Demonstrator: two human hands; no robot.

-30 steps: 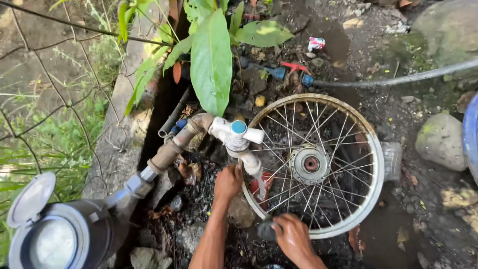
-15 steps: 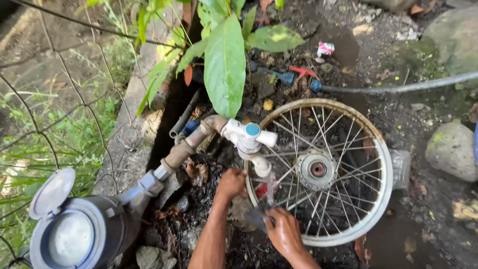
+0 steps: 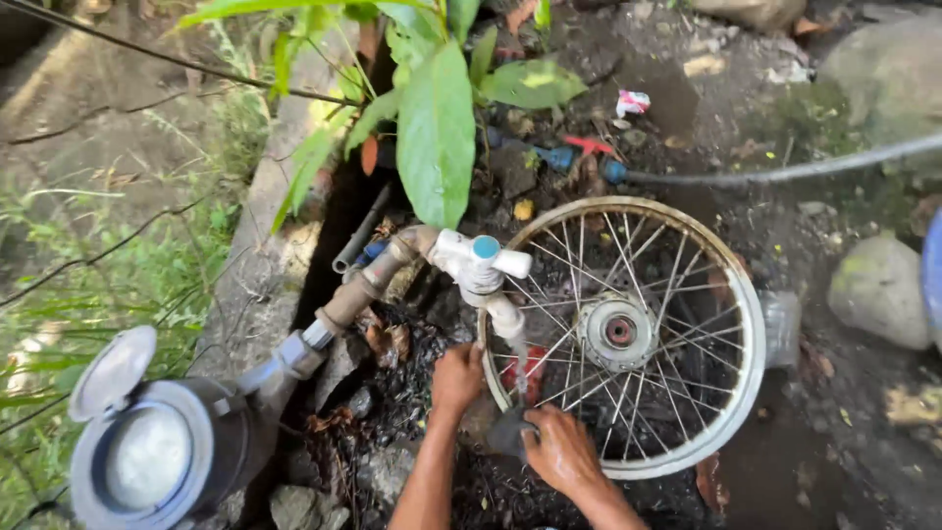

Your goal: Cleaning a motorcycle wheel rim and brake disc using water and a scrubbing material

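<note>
Water runs from the white tap (image 3: 483, 263). The left hand (image 3: 457, 378) is curled, the right hand (image 3: 559, 450) grips a small dark thing (image 3: 508, 432) by the wheel rim (image 3: 746, 324); washing looks unfinished.

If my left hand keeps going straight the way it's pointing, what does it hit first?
Probably the white tap: the left hand points up the picture toward its downward spout, just beside the spoked wheel rim. Depth is unclear, so it could pass beneath the spout.

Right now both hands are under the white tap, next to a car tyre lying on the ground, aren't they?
Not quite. The head view shows a bare spoked wheel rim with no tyre, not a car tyre. The rest holds: the left hand and right hand are below the white tap, beside the rim lying on the ground.
</note>
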